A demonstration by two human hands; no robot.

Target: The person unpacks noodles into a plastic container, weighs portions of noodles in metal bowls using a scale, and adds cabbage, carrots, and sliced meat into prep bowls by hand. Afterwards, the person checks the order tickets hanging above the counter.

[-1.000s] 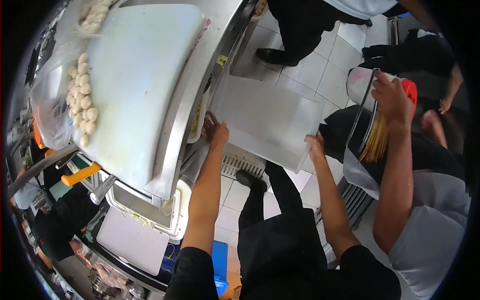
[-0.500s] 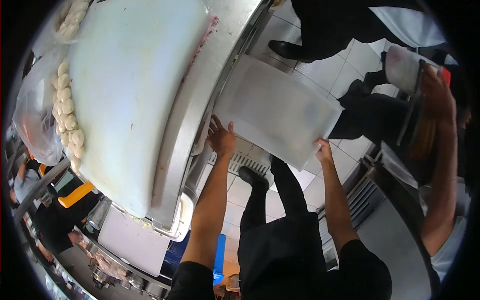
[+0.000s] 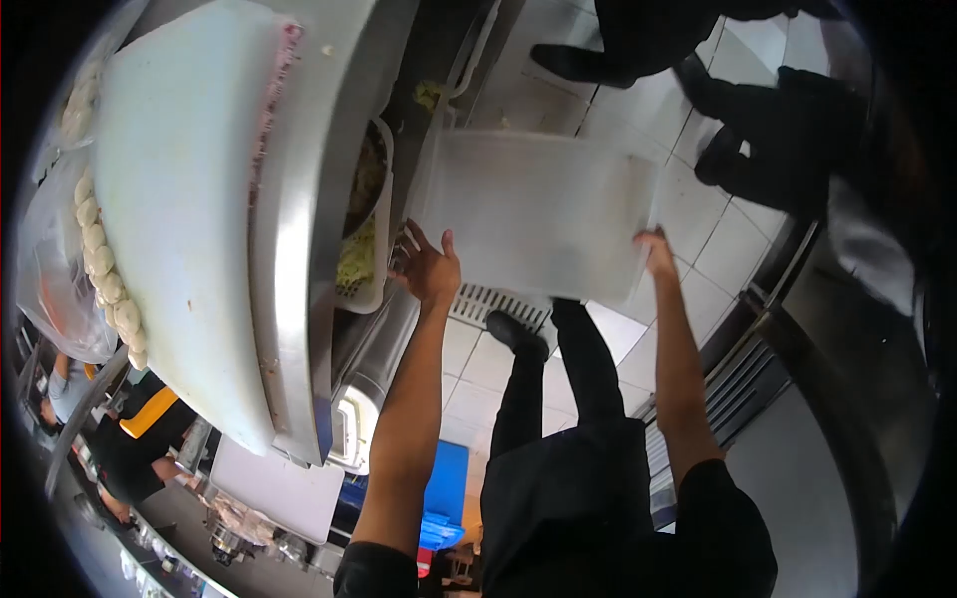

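Observation:
A wide translucent plastic container [image 3: 538, 209] hangs over the tiled floor in front of me. My right hand [image 3: 656, 249] grips its right edge with closed fingers. Beside its near left corner is my left hand [image 3: 429, 267], fingers spread and thumb up; whether the palm touches the container is hard to tell. Just left of that hand, under the counter, a white tray [image 3: 377, 261] holds shredded greens [image 3: 357, 257] next to a dark round bowl [image 3: 367, 184].
A white cutting board [image 3: 189, 219] lies on the steel counter [image 3: 309, 199], with pale dough balls [image 3: 100, 261] along its left side. Legs of other people [image 3: 648, 40] are at the upper right. A floor drain [image 3: 498, 307] and a blue bin [image 3: 446, 488] are lower down.
The view has shifted, and the tray of greens under the counter shows more. The co-worker's arm with the clear container has left the view at the right. My right hand keeps its hold.

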